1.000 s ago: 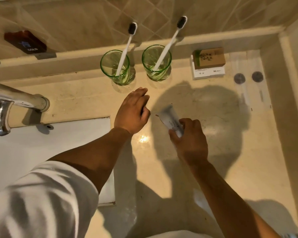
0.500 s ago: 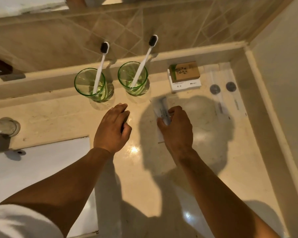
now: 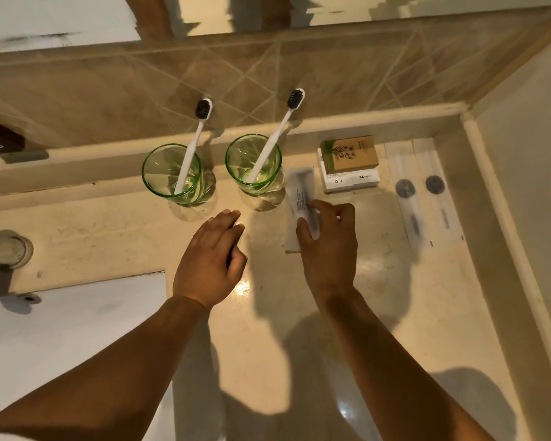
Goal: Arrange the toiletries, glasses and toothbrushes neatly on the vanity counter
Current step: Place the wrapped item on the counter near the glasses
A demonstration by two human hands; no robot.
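Two green glasses stand side by side at the back of the beige vanity counter [image 3: 395, 313]: the left glass [image 3: 172, 173] and the right glass [image 3: 253, 163]. Each holds a white toothbrush with black bristles, the left toothbrush [image 3: 194, 138] and the right toothbrush [image 3: 279, 128]. My right hand [image 3: 328, 249] is shut on a small white toothpaste tube [image 3: 301, 194], held low over the counter just right of the right glass. My left hand [image 3: 212, 259] hovers in front of the glasses with loosely curled fingers and holds nothing that I can see.
A brown soap box [image 3: 349, 154] lies on a white box [image 3: 350, 181] by the back ledge. Two long clear sachets [image 3: 423, 192] lie near the right wall. The sink basin [image 3: 61, 329] and the tap [image 3: 4, 249] are at the left.
My right hand has carried the toothpaste tube away from me toward the gap between the right glass and the boxes. The view has shifted right and up.
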